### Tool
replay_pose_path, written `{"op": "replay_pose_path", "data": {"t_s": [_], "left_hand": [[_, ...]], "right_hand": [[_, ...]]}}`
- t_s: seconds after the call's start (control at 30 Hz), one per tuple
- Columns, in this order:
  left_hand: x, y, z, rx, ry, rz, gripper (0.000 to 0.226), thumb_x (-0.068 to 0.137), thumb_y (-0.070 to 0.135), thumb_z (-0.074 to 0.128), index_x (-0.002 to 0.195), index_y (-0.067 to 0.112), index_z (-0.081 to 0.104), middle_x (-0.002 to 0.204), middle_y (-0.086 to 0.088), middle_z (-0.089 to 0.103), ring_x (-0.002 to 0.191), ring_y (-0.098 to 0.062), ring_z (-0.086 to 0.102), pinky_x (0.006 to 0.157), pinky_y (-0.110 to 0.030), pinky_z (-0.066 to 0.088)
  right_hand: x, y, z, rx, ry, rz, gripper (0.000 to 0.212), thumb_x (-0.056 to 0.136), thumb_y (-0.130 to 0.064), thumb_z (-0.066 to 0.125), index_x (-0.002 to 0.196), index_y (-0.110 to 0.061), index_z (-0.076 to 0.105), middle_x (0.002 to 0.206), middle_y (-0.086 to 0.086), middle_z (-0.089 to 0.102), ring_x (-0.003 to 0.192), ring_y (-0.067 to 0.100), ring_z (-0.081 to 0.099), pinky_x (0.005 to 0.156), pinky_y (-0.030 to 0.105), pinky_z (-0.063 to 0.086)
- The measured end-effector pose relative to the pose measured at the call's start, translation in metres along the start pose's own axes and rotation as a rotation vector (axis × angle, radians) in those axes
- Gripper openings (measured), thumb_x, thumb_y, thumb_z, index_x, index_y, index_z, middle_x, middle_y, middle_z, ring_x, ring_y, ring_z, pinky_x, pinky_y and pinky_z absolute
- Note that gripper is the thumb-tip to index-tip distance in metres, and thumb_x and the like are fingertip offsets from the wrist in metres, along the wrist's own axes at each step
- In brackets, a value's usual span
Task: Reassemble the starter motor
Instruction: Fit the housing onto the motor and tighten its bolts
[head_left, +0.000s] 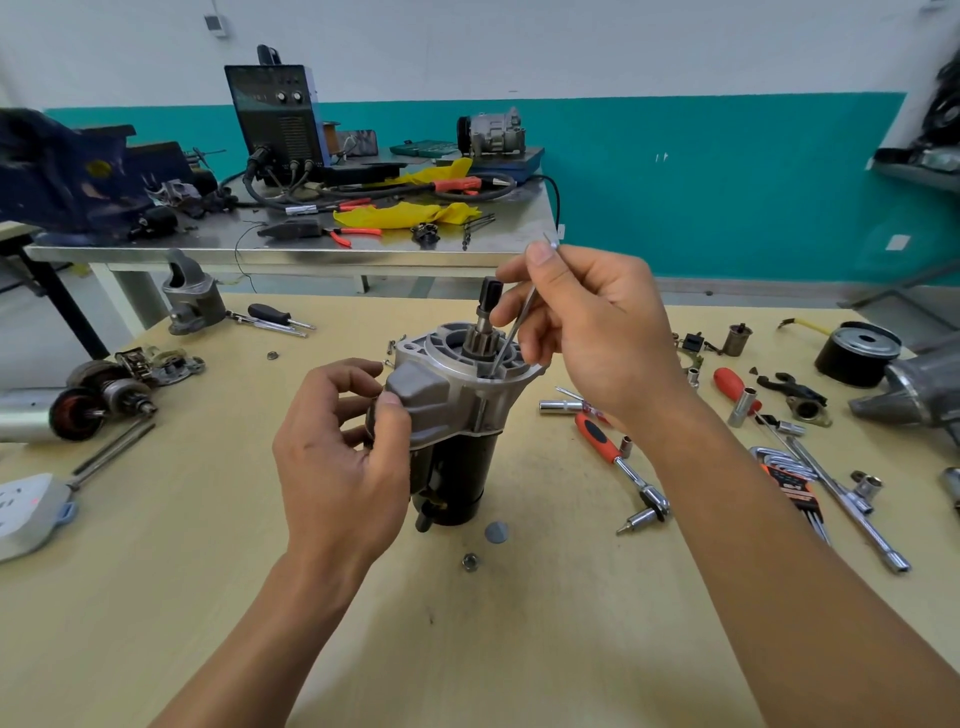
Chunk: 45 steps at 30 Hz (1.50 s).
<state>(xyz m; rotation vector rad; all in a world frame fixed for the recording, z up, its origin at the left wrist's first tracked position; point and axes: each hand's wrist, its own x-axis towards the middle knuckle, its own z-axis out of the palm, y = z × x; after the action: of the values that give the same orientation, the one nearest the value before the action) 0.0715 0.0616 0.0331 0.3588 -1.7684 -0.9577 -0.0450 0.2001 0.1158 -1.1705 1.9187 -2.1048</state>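
Note:
The starter motor (457, 410) stands upright on the wooden table (467, 649), its black body below and its grey aluminium housing on top, with the pinion shaft (488, 312) pointing up. My left hand (340, 457) grips the housing's left side, thumb on the grey solenoid cover. My right hand (587, 322) pinches a long thin through bolt (511, 335), tilted, its lower tip in a hole in the housing's top face. A loose nut (470, 562) and a small grey disc (496, 532) lie in front of the motor.
To the right lie a red-handled ratchet (618, 457), sockets, a hex key set (792, 483) and a T-wrench (847, 504). At the left are an armature (78, 410), a nose housing (192, 296) and screwdrivers (280, 317). A cluttered steel bench (291, 244) stands behind.

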Motion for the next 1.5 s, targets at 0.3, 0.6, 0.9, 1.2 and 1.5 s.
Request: {"op": "replay_pose_path", "data": {"t_s": [0.3,0.6,0.9,1.2,1.5], "left_hand": [[-0.002,-0.002,0.000,-0.012,0.001,-0.011,0.012,0.088,0.021,0.049,0.094,0.024,0.059,0.104,0.014,0.065,0.084,-0.011,0.065,0.062,-0.018,0.050],[0.002,-0.003,0.001,-0.008,-0.003,0.024,0.015,0.086,0.021,0.045,0.088,0.020,0.059,0.098,0.013,0.065,0.078,-0.011,0.063,0.060,-0.010,0.044],[0.047,0.021,-0.013,0.048,-0.232,0.187,0.010,0.087,0.022,0.060,0.090,0.024,0.069,0.090,0.018,0.069,0.088,-0.003,0.068,0.080,-0.015,0.054],[0.085,0.049,-0.001,0.057,-0.817,0.141,0.020,0.082,0.027,0.068,0.097,0.018,0.078,0.093,0.004,0.076,0.094,-0.015,0.071,0.091,-0.041,0.056],[0.093,0.040,0.011,-0.083,-0.883,0.163,0.019,0.080,0.031,0.078,0.091,0.015,0.079,0.084,-0.011,0.075,0.080,-0.040,0.066,0.075,-0.060,0.052]], "right_hand": [[0.000,-0.001,-0.002,0.042,-0.014,0.016,0.029,0.105,-0.024,0.046,0.091,-0.014,0.069,0.070,0.002,0.071,0.048,0.016,0.056,0.046,0.021,0.044],[0.003,-0.001,-0.004,0.104,-0.068,0.059,0.028,0.089,-0.025,0.045,0.090,-0.010,0.068,0.071,0.007,0.071,0.050,0.020,0.056,0.046,0.026,0.042],[0.002,-0.001,-0.012,-0.024,-0.126,0.005,0.028,0.106,-0.012,0.043,0.093,-0.015,0.067,0.077,0.002,0.073,0.056,0.017,0.061,0.050,0.024,0.049],[0.005,0.005,-0.010,-0.003,-0.164,-0.035,0.023,0.104,-0.015,0.043,0.097,-0.012,0.065,0.081,0.004,0.072,0.057,0.018,0.062,0.052,0.026,0.050],[0.007,0.010,-0.010,-0.043,-0.145,-0.101,0.020,0.104,-0.012,0.048,0.098,-0.015,0.066,0.081,0.000,0.071,0.058,0.014,0.062,0.050,0.025,0.051]]}}
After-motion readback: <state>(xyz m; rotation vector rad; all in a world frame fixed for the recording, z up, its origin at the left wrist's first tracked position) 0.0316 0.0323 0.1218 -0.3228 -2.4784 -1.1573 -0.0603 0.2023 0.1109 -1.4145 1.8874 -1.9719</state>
